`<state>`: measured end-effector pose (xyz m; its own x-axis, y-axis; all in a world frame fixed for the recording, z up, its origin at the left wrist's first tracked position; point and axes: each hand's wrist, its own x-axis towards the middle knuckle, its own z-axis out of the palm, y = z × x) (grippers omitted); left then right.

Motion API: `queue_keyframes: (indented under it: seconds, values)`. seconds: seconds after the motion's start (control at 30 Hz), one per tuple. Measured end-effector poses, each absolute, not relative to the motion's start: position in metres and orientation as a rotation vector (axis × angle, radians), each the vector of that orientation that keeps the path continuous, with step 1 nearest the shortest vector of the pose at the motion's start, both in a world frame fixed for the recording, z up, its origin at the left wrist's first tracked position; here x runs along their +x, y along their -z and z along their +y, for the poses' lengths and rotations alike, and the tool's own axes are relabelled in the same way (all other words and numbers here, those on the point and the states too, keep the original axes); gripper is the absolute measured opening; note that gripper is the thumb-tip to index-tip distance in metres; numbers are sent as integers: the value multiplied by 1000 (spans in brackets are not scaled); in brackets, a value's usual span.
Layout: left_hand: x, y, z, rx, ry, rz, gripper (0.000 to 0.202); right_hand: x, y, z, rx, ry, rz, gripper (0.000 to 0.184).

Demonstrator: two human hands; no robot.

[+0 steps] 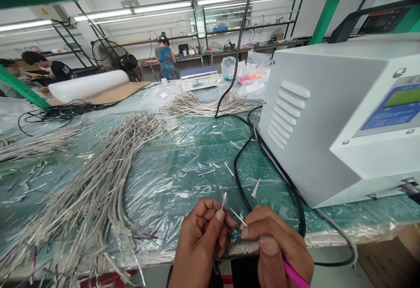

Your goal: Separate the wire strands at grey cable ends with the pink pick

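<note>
Two hands work at the near edge of the table [183,148], which has a green top under clear plastic. The left hand [203,235] has its thumb and forefinger pinched together on one cable [224,199], whose silvery end stands up from the fingertips. The right hand [278,242], just to the right, is curled firmly round one pink-handled tool [294,274]; its single thin metal shaft points left, the tip just beside the cable's end and seemingly apart from it. Three bundles of pale cables lie about: a large bundle [108,178] on the left, reaching the near edge, a second bundle [203,104] at the far middle, and a third bundle [42,141] farther left; their strands overlap too much to count. At least three foil scraps [206,172] lie beyond the hands. One white machine [302,117] stands on the right, with black cords [241,165] looping along its left side. Far off, three people [166,58] are visible, one in a patterned top and two at the left.
</note>
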<state>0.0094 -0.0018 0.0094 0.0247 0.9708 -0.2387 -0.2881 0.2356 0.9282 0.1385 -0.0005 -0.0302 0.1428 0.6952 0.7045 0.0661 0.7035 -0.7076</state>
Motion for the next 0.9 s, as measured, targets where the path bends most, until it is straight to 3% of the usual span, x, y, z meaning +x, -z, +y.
queue_keyframes:
  seconds: [0.9]
  values:
    - [11, -9, 0, 805, -1174, 1086, 23, 140, 24, 4, -724, -504, -1490, 21]
